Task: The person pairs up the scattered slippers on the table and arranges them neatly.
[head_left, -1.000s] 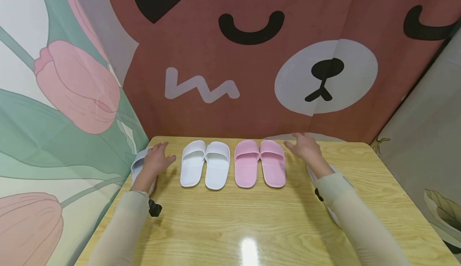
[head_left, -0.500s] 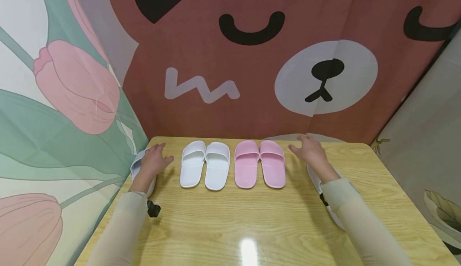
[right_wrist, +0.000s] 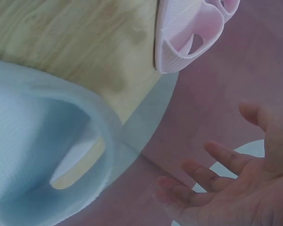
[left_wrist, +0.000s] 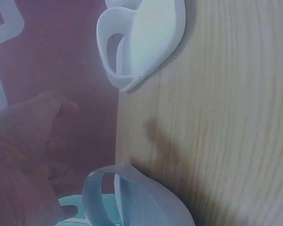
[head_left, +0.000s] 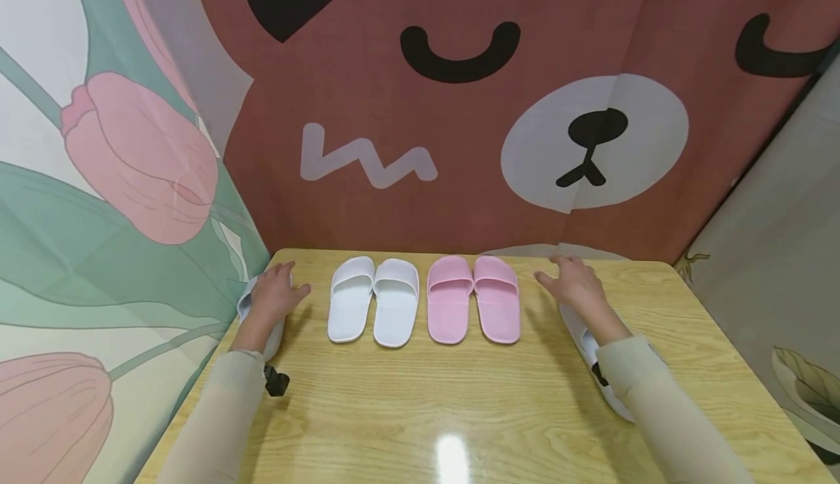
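Observation:
My left hand hovers over a grey-blue slipper at the table's left edge, fingers loosely spread and holding nothing. The arm hides much of that slipper in the head view. To its right lies a pair of white slippers, then a pair of pink slippers, toes toward the back wall. My right hand, its fingers apart and slightly bent, is in the air right of the pink pair. Under my right forearm a pale bluish slipper lies at a slant, partly covered; whether another lies beside it I cannot tell.
The wooden table ends at a curtain with a bear face behind it. A flower-patterned curtain hangs along the left side, and a pale one on the right.
My right hand has drifted right and a little toward me, away from the pink slippers. My left hand has shifted slightly left and back. The slippers have not moved.

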